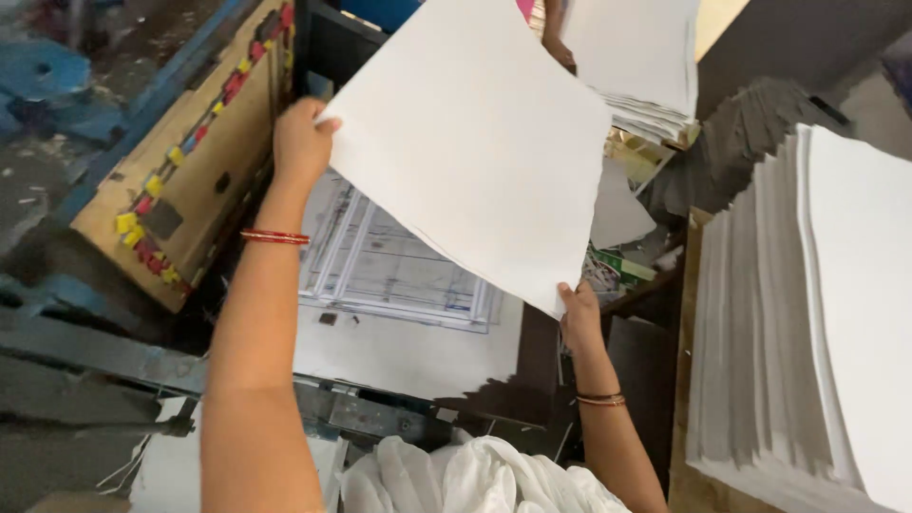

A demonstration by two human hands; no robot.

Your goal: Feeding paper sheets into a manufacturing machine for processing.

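So, the big white sheet (pixel 475 142) fills the upper middle of the frame, held up in the air over the machine bed (pixel 399 351). The left hand (pixel 302 141) pinches its left corner, fingers curled round the edge, and the right hand (pixel 579 318) nips the bottom corner near the lower centre. By the look of it, it's light thin card: fairly stiff, staying almost flat with only a slight bow, and the surface seems smooth enough to slip. Opposite corners seem like the sensible hold, since a grip mid-edge would likely crease it.

Under it, on the bed, lies a printed sheet with line drawings (pixel 389 266). No real boxes or bins around; the nearest things to containers are the stacks. A tall pile of white sheets (pixel 807 313) sits on the right side, edges fanned a bit, and another stack (pixel 646 66) sits at the top, where someone else's hand (pixel 559 43) touches it. White cloth (pixel 456 480) bunches at the bottom.
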